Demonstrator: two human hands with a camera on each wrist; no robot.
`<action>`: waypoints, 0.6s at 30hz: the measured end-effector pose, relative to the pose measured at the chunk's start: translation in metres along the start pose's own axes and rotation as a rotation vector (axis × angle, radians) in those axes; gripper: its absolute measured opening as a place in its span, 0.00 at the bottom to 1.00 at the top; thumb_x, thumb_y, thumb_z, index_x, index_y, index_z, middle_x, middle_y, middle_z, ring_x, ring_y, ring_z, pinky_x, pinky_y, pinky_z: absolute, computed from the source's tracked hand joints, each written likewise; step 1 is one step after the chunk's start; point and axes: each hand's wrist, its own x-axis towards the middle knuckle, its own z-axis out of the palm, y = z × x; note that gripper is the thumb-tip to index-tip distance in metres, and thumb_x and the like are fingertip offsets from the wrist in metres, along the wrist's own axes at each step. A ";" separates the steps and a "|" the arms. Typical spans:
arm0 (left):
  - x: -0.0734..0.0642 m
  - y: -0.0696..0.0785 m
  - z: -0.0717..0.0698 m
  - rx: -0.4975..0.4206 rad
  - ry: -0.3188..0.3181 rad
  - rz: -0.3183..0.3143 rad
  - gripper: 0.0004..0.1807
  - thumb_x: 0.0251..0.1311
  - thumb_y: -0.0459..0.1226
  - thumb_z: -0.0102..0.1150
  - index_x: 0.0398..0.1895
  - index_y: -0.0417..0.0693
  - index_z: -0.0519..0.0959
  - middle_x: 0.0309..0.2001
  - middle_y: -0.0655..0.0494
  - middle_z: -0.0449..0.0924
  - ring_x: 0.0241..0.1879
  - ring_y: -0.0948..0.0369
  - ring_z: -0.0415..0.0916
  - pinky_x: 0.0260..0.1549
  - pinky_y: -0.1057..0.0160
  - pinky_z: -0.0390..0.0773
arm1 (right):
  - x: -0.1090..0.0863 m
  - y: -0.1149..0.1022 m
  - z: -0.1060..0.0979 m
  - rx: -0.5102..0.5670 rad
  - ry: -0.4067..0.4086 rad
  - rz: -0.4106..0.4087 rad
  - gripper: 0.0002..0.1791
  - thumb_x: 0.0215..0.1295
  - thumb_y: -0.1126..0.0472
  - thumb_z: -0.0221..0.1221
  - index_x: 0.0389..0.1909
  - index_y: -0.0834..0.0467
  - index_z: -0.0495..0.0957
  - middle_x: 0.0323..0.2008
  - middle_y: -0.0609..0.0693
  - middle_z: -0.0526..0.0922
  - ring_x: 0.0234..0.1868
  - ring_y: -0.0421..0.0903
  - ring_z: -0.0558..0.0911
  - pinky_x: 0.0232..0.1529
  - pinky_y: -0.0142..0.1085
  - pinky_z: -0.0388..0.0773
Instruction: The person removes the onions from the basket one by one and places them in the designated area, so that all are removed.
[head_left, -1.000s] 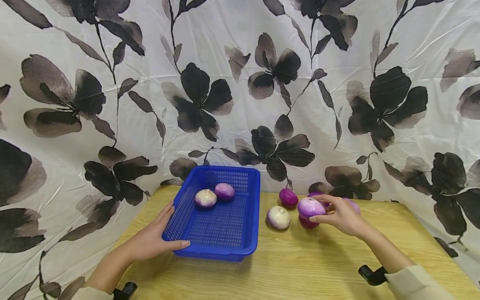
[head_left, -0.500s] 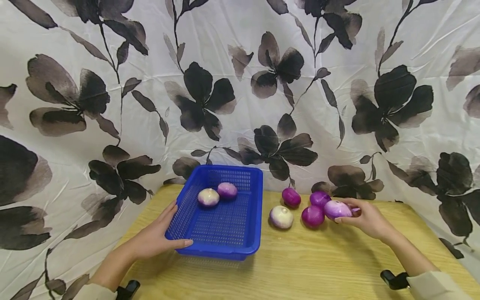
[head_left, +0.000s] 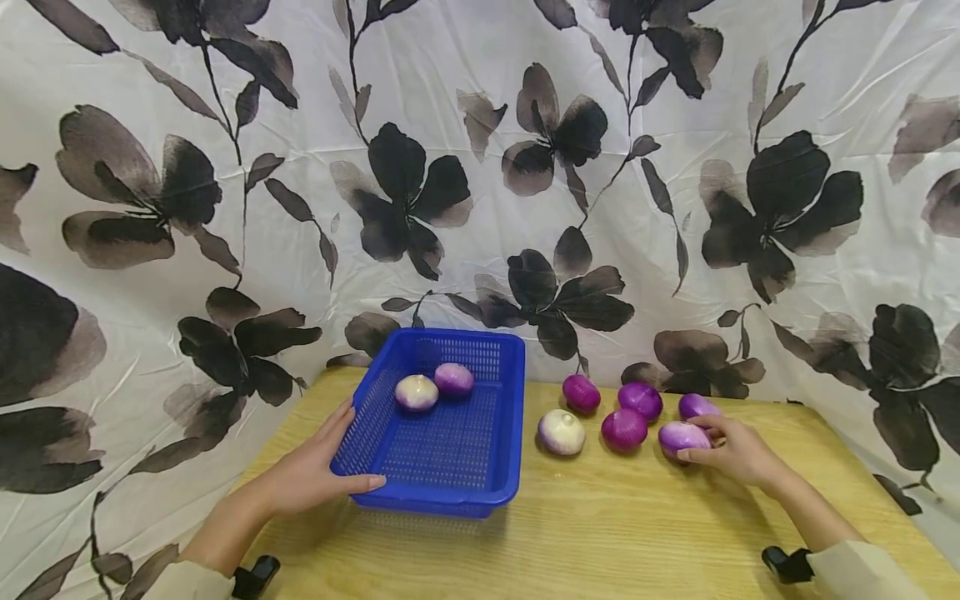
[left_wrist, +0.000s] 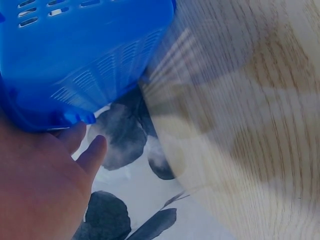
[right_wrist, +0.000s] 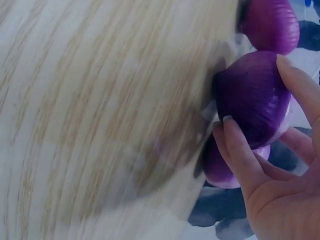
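Note:
My left hand [head_left: 309,475] holds the near-left corner of a blue plastic basket [head_left: 450,500], thumb over the front rim and fingers along the left side. In the left wrist view, fingertips [left_wrist: 92,150] sit right at the rim. Inside the basket lie a white-and-purple onion [head_left: 417,393] and a light purple onion [head_left: 453,380]. At the right, my right hand [head_left: 738,452] holds a light purple onion [head_left: 682,440] low at the table, thumb on its near side. The right wrist view shows this onion [right_wrist: 252,95] between thumb and fingers.
A white-and-purple onion [head_left: 562,432] lies right of the basket. Several purple onions, among them one dark magenta onion [head_left: 624,430], stand between it and my right hand. Another onion [head_left: 697,406] lies just behind the held one. A floral cloth [head_left: 480,208] hangs behind the wooden table [head_left: 600,533].
My right hand has carried the light purple onion rightward, from over the magenta onion, and lowered it to the table. The onion behind it shows more fully. My left hand stays at the basket.

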 end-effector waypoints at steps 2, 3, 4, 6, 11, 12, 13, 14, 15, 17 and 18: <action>0.001 0.000 -0.001 -0.007 -0.002 0.003 0.69 0.53 0.64 0.70 0.82 0.38 0.40 0.83 0.40 0.35 0.78 0.33 0.43 0.65 0.26 0.57 | 0.001 0.000 -0.001 0.006 -0.011 0.003 0.32 0.55 0.55 0.76 0.55 0.69 0.80 0.38 0.58 0.87 0.41 0.52 0.84 0.38 0.40 0.78; 0.001 0.000 -0.001 -0.006 -0.005 0.002 0.69 0.53 0.64 0.70 0.82 0.38 0.40 0.83 0.40 0.35 0.78 0.33 0.43 0.65 0.26 0.57 | 0.002 -0.001 -0.001 0.013 -0.021 0.011 0.32 0.55 0.55 0.76 0.55 0.70 0.80 0.39 0.58 0.87 0.41 0.52 0.84 0.38 0.40 0.78; 0.001 -0.001 -0.001 -0.005 -0.008 0.003 0.69 0.53 0.64 0.70 0.82 0.37 0.40 0.83 0.39 0.35 0.78 0.33 0.42 0.66 0.26 0.57 | 0.002 -0.001 -0.002 0.022 -0.032 0.020 0.32 0.56 0.55 0.76 0.56 0.70 0.79 0.39 0.58 0.87 0.42 0.52 0.84 0.38 0.40 0.78; 0.001 -0.001 -0.001 -0.004 -0.012 0.000 0.69 0.54 0.64 0.70 0.82 0.37 0.40 0.83 0.39 0.35 0.78 0.32 0.42 0.66 0.26 0.57 | 0.002 -0.001 -0.003 0.037 -0.052 0.036 0.32 0.57 0.55 0.75 0.56 0.71 0.79 0.40 0.59 0.87 0.42 0.52 0.84 0.39 0.39 0.79; 0.001 0.000 -0.001 -0.003 -0.007 -0.007 0.68 0.54 0.63 0.70 0.82 0.36 0.40 0.83 0.39 0.35 0.78 0.32 0.42 0.65 0.26 0.56 | 0.002 -0.002 -0.005 0.048 -0.075 0.034 0.32 0.59 0.56 0.73 0.57 0.72 0.77 0.43 0.63 0.86 0.45 0.57 0.85 0.42 0.43 0.79; 0.002 0.001 -0.001 -0.005 -0.004 -0.003 0.68 0.54 0.62 0.70 0.82 0.36 0.40 0.83 0.39 0.35 0.78 0.32 0.42 0.66 0.26 0.56 | 0.000 -0.002 -0.005 0.048 -0.077 0.030 0.33 0.59 0.56 0.74 0.58 0.72 0.77 0.45 0.64 0.85 0.46 0.58 0.85 0.43 0.45 0.80; 0.002 0.001 -0.001 -0.008 -0.005 -0.003 0.68 0.54 0.63 0.70 0.82 0.36 0.40 0.83 0.39 0.35 0.78 0.32 0.42 0.66 0.26 0.56 | 0.000 -0.002 -0.006 0.048 -0.082 0.016 0.34 0.59 0.56 0.73 0.59 0.72 0.76 0.46 0.66 0.85 0.46 0.59 0.85 0.44 0.48 0.80; 0.001 0.001 -0.001 -0.011 -0.007 -0.003 0.68 0.54 0.63 0.70 0.82 0.37 0.40 0.83 0.39 0.35 0.78 0.32 0.43 0.66 0.26 0.57 | -0.001 -0.002 -0.006 0.047 -0.086 0.005 0.35 0.59 0.56 0.74 0.60 0.73 0.75 0.48 0.68 0.84 0.47 0.61 0.85 0.45 0.51 0.81; 0.001 0.000 -0.001 -0.013 -0.007 -0.003 0.68 0.54 0.63 0.70 0.82 0.37 0.40 0.83 0.39 0.35 0.78 0.32 0.43 0.66 0.26 0.57 | -0.003 -0.002 -0.006 0.046 -0.090 -0.003 0.36 0.59 0.56 0.74 0.61 0.73 0.73 0.50 0.70 0.83 0.48 0.62 0.85 0.47 0.54 0.81; 0.001 0.000 -0.002 -0.014 -0.010 -0.003 0.68 0.54 0.63 0.70 0.82 0.37 0.40 0.83 0.40 0.34 0.78 0.32 0.43 0.66 0.27 0.57 | -0.005 -0.004 -0.009 0.031 -0.089 -0.015 0.38 0.59 0.54 0.73 0.63 0.73 0.72 0.52 0.71 0.81 0.50 0.65 0.84 0.49 0.60 0.80; 0.002 0.000 -0.002 -0.015 -0.009 -0.004 0.69 0.54 0.64 0.70 0.83 0.38 0.39 0.83 0.40 0.34 0.78 0.33 0.43 0.66 0.27 0.57 | -0.006 -0.005 -0.011 0.024 -0.088 -0.024 0.39 0.59 0.54 0.73 0.64 0.73 0.71 0.53 0.72 0.81 0.50 0.66 0.83 0.50 0.63 0.78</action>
